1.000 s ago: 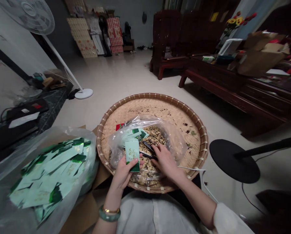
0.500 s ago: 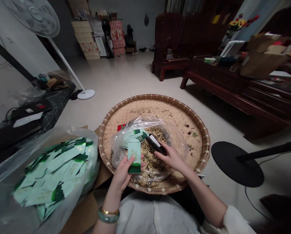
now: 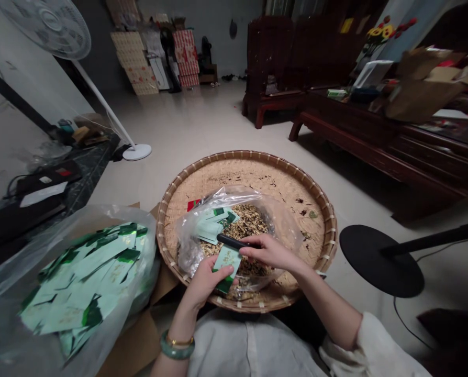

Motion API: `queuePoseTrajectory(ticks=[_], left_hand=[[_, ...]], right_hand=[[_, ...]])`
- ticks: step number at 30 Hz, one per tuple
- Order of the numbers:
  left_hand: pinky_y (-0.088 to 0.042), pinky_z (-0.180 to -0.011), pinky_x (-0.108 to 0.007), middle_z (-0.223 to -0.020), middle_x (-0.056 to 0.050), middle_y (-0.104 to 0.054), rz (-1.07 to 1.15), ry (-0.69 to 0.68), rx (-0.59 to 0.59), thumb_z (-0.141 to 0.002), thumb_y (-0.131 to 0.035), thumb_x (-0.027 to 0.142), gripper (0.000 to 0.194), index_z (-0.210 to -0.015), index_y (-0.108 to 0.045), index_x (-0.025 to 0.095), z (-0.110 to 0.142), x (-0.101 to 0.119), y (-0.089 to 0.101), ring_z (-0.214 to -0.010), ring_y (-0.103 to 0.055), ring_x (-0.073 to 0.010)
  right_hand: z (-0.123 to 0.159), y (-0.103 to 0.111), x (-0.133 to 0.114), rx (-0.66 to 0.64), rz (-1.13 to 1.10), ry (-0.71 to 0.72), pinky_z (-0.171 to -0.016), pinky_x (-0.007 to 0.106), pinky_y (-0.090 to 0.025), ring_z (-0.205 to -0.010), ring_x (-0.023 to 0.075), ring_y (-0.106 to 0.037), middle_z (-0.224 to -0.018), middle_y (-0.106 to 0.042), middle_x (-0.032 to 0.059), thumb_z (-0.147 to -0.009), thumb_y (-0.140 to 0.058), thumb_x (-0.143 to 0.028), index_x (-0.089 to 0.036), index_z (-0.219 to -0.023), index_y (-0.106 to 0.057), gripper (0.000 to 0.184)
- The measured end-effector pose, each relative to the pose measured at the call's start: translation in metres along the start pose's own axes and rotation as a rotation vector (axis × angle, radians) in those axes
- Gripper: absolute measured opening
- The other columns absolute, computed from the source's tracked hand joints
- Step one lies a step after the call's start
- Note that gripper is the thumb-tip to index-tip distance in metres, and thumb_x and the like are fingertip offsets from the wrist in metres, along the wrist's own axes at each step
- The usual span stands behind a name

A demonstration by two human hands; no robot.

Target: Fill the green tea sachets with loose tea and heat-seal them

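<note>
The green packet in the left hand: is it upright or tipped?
Tipped: the packet leans to the right, held slanted in the left hand above the basket.

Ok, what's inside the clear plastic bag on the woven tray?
Inside the clear plastic bag lie a heap of dried, speckled tea-like material and pale green packets with dark green ends. The left hand and right hand cover its near part, so what lies there is hidden.

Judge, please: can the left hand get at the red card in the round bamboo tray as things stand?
Probably not directly. The left hand is near, but it holds a green packet, and the clear plastic bag seems to cover the red card.
</note>
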State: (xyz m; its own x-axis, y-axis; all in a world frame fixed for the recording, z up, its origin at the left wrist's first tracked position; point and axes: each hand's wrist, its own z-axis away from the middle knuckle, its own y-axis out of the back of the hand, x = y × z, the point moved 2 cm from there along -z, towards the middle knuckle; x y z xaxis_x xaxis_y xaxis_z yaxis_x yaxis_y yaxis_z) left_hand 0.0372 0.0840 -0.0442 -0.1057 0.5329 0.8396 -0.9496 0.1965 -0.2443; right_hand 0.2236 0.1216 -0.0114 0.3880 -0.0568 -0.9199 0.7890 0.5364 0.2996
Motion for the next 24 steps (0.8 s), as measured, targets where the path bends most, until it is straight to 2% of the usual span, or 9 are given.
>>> queuePoseTrajectory(ticks=[5,10,16,18,21,24], left_hand=[[-0.05,-0.048,-0.022,-0.072,-0.003,-0.07,-0.022,0.004,0.025,-0.056,-0.081,0.047,0.051,-0.088,-0.065,0.012,-0.003,-0.002,0.001,-0.055,-0.067,-0.0168],[-0.048,-0.045,-0.025,-0.069,-0.005,-0.07,0.042,-0.016,0.042,-0.068,-0.067,0.061,0.056,-0.091,-0.066,0.01,-0.005,-0.006,0.0,-0.047,-0.062,-0.0158],[-0.049,-0.044,-0.026,-0.075,-0.008,-0.072,0.083,-0.052,0.087,-0.067,-0.067,0.061,0.057,-0.093,-0.067,0.01,-0.004,-0.005,0.002,-0.054,-0.066,-0.0195],[-0.049,-0.044,-0.026,-0.077,-0.009,-0.072,0.087,-0.062,0.087,-0.068,-0.067,0.061,0.057,-0.093,-0.067,0.01,-0.004,-0.005,0.002,-0.058,-0.067,-0.0206],[-0.05,-0.046,-0.026,-0.077,-0.008,-0.073,0.082,-0.07,0.091,-0.07,-0.066,0.059,0.055,-0.096,-0.067,0.01,-0.005,-0.006,0.002,-0.062,-0.068,-0.0213],[-0.051,-0.047,-0.026,-0.076,-0.007,-0.073,0.074,-0.076,0.094,-0.071,-0.066,0.058,0.054,-0.097,-0.066,0.011,-0.005,-0.007,0.002,-0.063,-0.068,-0.0217]], right_hand=[[-0.002,-0.001,0.002,0.071,0.05,0.041,-0.05,0.02,-0.031,-0.055,0.0093,-0.044,-0.07,-0.062,-0.0009,-0.083,-0.057,-0.037,-0.016,-0.103,-0.071,0.033],[-0.003,-0.003,0.007,0.071,-0.05,-0.018,-0.044,0.019,-0.029,-0.047,0.0076,-0.041,-0.064,-0.059,-0.0016,-0.081,-0.058,-0.041,-0.015,-0.104,-0.069,0.036],[-0.004,0.001,0.018,0.068,-0.275,-0.122,-0.033,0.02,-0.025,-0.035,0.0057,-0.036,-0.061,-0.055,-0.0027,-0.078,-0.054,-0.062,-0.015,-0.087,-0.062,0.048],[-0.003,0.002,0.019,0.071,-0.253,-0.125,-0.033,0.02,-0.025,-0.036,0.0059,-0.036,-0.062,-0.056,-0.0023,-0.078,-0.053,-0.063,-0.016,-0.091,-0.062,0.049],[-0.001,0.001,0.017,0.079,-0.101,-0.077,-0.041,0.021,-0.033,-0.045,0.0092,-0.045,-0.067,-0.062,-0.0001,-0.079,-0.058,-0.053,-0.015,-0.103,-0.065,0.046],[0.001,-0.001,0.011,0.117,0.032,0.044,-0.058,0.024,-0.041,-0.064,0.0145,-0.055,-0.077,-0.068,0.003,-0.081,-0.059,-0.045,-0.015,-0.099,-0.069,0.036]])
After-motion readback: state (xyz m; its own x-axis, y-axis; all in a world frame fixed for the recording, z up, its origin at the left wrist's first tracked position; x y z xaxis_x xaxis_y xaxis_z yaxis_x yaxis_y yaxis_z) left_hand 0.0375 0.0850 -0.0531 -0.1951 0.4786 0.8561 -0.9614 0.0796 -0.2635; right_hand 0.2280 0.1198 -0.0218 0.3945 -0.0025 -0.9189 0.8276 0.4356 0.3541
